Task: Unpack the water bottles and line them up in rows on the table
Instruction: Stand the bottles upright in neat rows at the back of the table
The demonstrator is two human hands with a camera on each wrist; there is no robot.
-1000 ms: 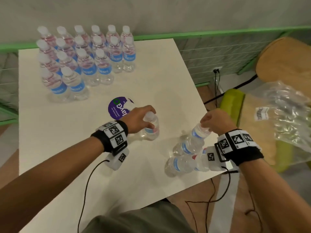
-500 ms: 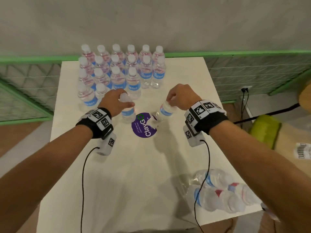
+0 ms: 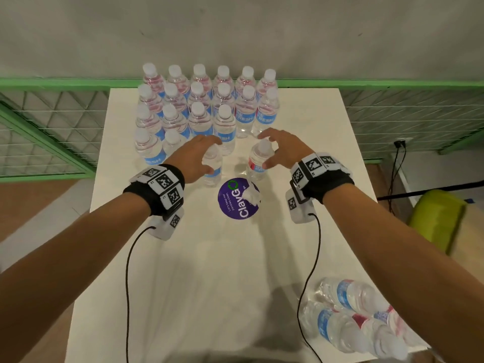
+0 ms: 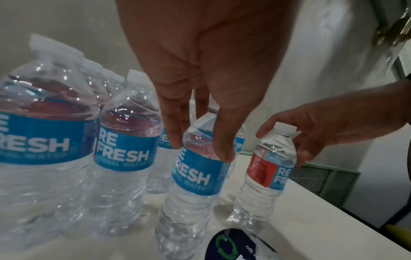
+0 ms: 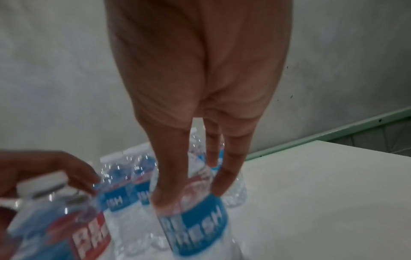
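Presently we record the left hand pinching the upright blue-label bottle, the right hand pinching the red-label bottle.

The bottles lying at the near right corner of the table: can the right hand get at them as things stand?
Probably yes, once it lets go. The right hand is around a standing bottle, and the lying bottles rest close beside its own forearm; nothing stands between them.

Clear bottles carry white caps and blue labels, one partly red; the round sticker seems purple.
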